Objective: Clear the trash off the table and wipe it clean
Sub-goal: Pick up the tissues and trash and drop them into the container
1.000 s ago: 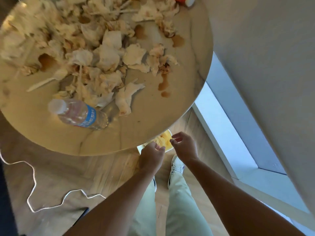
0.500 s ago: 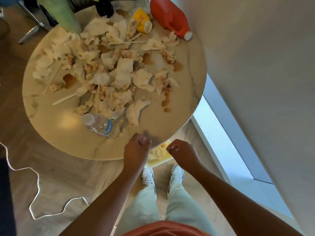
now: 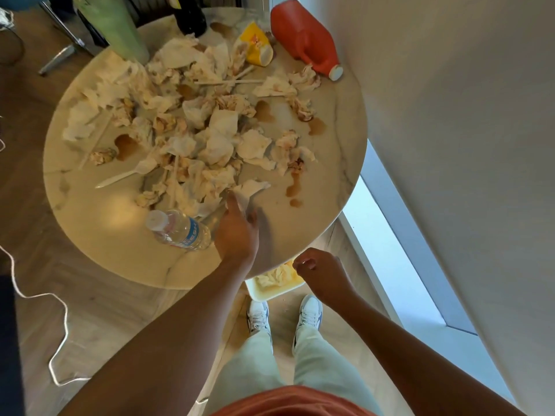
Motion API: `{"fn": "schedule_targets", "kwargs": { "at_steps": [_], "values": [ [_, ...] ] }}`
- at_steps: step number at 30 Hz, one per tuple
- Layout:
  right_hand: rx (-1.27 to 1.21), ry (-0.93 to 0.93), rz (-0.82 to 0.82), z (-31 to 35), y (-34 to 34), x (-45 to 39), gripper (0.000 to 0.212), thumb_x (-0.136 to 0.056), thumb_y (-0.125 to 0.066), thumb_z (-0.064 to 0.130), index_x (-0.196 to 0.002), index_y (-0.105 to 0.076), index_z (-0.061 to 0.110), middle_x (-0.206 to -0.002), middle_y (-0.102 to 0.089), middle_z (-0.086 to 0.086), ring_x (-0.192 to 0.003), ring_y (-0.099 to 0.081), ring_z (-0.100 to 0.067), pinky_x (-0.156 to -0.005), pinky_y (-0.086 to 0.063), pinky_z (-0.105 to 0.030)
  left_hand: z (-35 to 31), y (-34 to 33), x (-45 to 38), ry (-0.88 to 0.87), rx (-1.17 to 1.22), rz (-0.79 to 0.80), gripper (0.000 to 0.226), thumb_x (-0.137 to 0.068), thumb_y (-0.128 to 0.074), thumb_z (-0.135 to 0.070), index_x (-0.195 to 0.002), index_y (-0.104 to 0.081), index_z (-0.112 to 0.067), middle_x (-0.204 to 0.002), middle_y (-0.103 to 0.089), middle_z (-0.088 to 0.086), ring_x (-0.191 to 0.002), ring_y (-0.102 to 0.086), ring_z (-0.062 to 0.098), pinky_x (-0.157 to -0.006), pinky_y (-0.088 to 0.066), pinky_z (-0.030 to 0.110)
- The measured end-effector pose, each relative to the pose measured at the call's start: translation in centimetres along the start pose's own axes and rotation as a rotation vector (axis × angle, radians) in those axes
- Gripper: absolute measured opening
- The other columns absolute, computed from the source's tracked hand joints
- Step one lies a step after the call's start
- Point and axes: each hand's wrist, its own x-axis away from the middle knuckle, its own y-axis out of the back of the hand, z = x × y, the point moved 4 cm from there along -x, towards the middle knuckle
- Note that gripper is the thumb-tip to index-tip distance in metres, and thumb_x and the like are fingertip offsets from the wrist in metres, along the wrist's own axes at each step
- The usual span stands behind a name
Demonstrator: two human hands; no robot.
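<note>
A round marble table (image 3: 90, 223) is covered with several crumpled, stained napkins (image 3: 216, 145) and brown spills (image 3: 294, 189). My left hand (image 3: 237, 232) reaches over the near edge and pinches the nearest white napkin (image 3: 252, 187) between forefinger and thumb. A plastic water bottle (image 3: 180, 231) lies on its side just left of that hand. My right hand (image 3: 321, 271) hovers off the table's edge, fingers loosely curled and holding nothing, above a pale bin (image 3: 270, 292) with napkins in it on the floor.
At the table's far side lie a red jug (image 3: 303, 37) and a yellow cup (image 3: 255, 46); a green cylinder (image 3: 114, 25) and a dark bottle (image 3: 190, 16) stand there. A white plastic spoon (image 3: 126, 175) lies left. A white cable (image 3: 60, 325) trails on the floor; a wall runs close on the right.
My left hand has moved from above the bin up onto the table to the nearest napkin. My right hand stays by the bin. The view has pulled back.
</note>
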Motion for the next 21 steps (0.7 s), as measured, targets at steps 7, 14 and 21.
{"fn": "schedule_targets", "kwargs": {
  "at_steps": [7, 14, 21],
  "values": [
    [-0.030, 0.039, -0.003, 0.5, 0.0, -0.2, 0.016, -0.083, -0.062, 0.021, -0.076, -0.068, 0.035, -0.076, -0.070, 0.012, -0.071, -0.066, -0.002, -0.071, -0.056, -0.027, 0.6, -0.1, -0.9, 0.054, 0.022, 0.000, 0.013, -0.094, -0.049, -0.021, -0.090, -0.057, -0.013, -0.077, -0.064, 0.007, -0.071, -0.062, 0.029, -0.059, -0.050, 0.038],
    [-0.136, 0.143, -0.214, 3.1, 1.2, -0.6, 0.047, -0.090, -0.065, 0.024, -0.133, -0.048, 0.028, -0.106, -0.060, 0.012, -0.075, -0.062, 0.000, -0.067, -0.052, -0.022, -0.1, 0.9, 2.4, -0.146, 0.076, -0.067, 0.006, -0.090, -0.058, -0.016, -0.086, -0.058, -0.012, -0.087, -0.058, 0.003, -0.069, -0.053, 0.019, -0.054, -0.036, 0.029],
    [-0.240, 0.249, -0.255, 5.4, 1.7, -1.3, 0.032, -0.093, -0.061, 0.021, -0.124, -0.062, 0.023, -0.110, -0.060, 0.011, -0.088, -0.059, 0.004, -0.077, -0.052, -0.012, -1.2, 1.2, 5.2, -0.390, 0.242, 0.016, 0.014, -0.084, -0.064, -0.004, -0.094, -0.064, -0.012, -0.093, -0.057, 0.000, -0.075, -0.057, 0.013, -0.064, -0.052, 0.029]
  ]
}}
